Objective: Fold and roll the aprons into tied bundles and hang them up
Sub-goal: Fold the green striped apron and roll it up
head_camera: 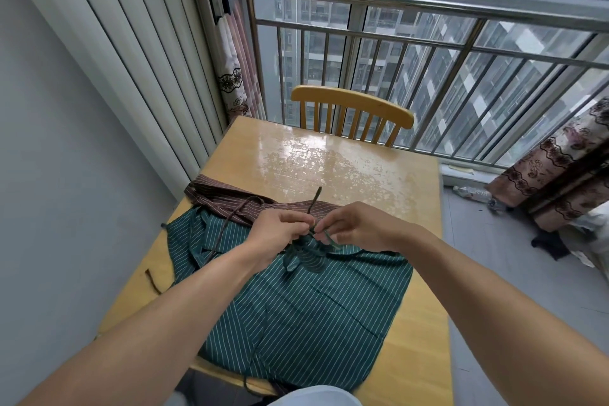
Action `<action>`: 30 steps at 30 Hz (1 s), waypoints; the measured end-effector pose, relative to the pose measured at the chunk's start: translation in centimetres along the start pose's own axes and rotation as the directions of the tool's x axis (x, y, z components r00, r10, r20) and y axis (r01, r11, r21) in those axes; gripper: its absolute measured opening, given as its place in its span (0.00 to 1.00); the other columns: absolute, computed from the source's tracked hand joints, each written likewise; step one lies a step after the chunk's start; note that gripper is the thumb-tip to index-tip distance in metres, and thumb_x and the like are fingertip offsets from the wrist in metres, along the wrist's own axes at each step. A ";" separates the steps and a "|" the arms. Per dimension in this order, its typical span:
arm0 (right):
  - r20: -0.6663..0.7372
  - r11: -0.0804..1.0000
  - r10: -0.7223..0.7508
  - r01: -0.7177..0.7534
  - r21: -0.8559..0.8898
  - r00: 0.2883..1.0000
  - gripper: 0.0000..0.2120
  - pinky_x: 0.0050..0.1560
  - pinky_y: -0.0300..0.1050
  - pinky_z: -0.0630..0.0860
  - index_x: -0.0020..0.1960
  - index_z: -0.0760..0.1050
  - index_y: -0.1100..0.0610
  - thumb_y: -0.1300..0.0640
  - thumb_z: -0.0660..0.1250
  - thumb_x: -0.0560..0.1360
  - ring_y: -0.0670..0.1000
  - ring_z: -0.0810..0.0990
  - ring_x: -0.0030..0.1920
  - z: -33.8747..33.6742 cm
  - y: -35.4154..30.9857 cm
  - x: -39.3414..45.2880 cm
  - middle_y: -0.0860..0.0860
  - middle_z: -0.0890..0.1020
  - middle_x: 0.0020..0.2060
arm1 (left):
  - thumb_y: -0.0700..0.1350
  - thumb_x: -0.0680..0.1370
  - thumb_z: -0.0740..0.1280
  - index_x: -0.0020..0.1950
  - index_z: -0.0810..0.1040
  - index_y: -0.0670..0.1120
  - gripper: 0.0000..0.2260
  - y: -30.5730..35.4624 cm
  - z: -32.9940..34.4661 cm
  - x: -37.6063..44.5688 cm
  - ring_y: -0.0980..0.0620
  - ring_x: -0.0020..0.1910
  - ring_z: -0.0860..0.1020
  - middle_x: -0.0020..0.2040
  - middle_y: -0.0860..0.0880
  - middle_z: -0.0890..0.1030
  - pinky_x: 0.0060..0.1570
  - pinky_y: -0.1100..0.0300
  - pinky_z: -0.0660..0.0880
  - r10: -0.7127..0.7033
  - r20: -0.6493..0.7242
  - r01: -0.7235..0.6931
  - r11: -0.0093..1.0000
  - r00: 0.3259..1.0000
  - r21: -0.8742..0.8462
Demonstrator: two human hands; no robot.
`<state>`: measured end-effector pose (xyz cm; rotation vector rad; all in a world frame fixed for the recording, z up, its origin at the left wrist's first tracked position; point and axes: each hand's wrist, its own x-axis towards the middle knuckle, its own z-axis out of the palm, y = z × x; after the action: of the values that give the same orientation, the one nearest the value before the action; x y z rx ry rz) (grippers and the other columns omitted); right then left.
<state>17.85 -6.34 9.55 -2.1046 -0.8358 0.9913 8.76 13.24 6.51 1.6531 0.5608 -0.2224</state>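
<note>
Head view: no legible writing.

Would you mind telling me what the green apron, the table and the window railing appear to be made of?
Green apron: thin woven cloth, probably cotton or a blend, matte; it creases softly and drapes over the table edge.
Table: wood or wood veneer under a glossy coat; the window reflects in it, and the sheen looks patchy and worn.
Window railing: metal, likely stainless steel; silvery tubes with bright highlights.
</note>
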 end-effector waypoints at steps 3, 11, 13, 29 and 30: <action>-0.179 0.998 0.001 -0.013 -0.066 0.984 0.09 0.53 0.51 0.84 0.57 0.85 0.48 0.57 0.70 0.80 0.48 0.87 0.46 0.6 -0.3 0.3 0.42 0.87 0.47 | 0.41 0.79 0.73 0.55 0.85 0.53 0.08 0.3 -0.1 -0.2 0.60 0.54 0.82 0.51 0.55 0.86 0.54 0.64 0.78 0.123 -0.015 -0.119 0.979 0.992 0.168; -0.268 0.793 -0.402 0.187 -0.580 0.876 0.10 0.72 0.44 0.61 0.58 0.84 0.43 0.47 0.68 0.79 0.46 0.59 0.77 1.6 -0.6 0.4 0.42 0.69 0.76 | 0.43 0.77 0.75 0.53 0.85 0.48 0.05 1.3 0.1 -0.4 0.56 0.43 0.86 0.45 0.51 0.87 0.52 0.58 0.82 0.143 0.087 -0.159 0.958 0.986 0.239; -0.273 0.874 -0.334 0.189 -0.448 0.902 0.09 0.72 0.44 0.64 0.57 0.84 0.47 0.50 0.67 0.81 0.45 0.61 0.77 1.7 -0.5 0.6 0.42 0.74 0.73 | 0.45 0.77 0.76 0.51 0.87 0.49 0.04 1.5 0.0 -0.7 0.58 0.41 0.84 0.43 0.52 0.87 0.47 0.63 0.78 0.139 0.117 -0.160 0.967 0.983 0.196; -0.620 0.987 0.103 -0.005 0.158 0.778 0.09 0.36 0.37 0.77 0.49 0.78 0.50 0.53 0.78 0.74 0.42 0.83 0.37 3.0 -1.8 0.6 0.46 0.85 0.38 | 0.42 0.71 0.80 0.49 0.73 0.48 0.16 1.5 0.6 -0.7 0.58 0.44 0.85 0.41 0.52 0.87 0.49 0.60 0.77 0.260 0.002 -0.252 0.932 0.966 0.260; -0.627 0.989 0.099 -0.008 0.146 0.773 0.07 0.37 0.35 0.77 0.49 0.81 0.50 0.53 0.78 0.74 0.41 0.83 0.37 3.0 -1.8 0.4 0.45 0.86 0.39 | 0.42 0.72 0.80 0.49 0.72 0.47 0.17 1.5 0.6 -0.6 0.58 0.44 0.85 0.41 0.51 0.87 0.48 0.61 0.77 0.262 -0.015 -0.251 0.937 0.965 0.242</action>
<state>15.12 -4.08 9.28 -2.1401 -0.3477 0.2870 9.10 12.38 8.03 1.9503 0.3563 -0.0595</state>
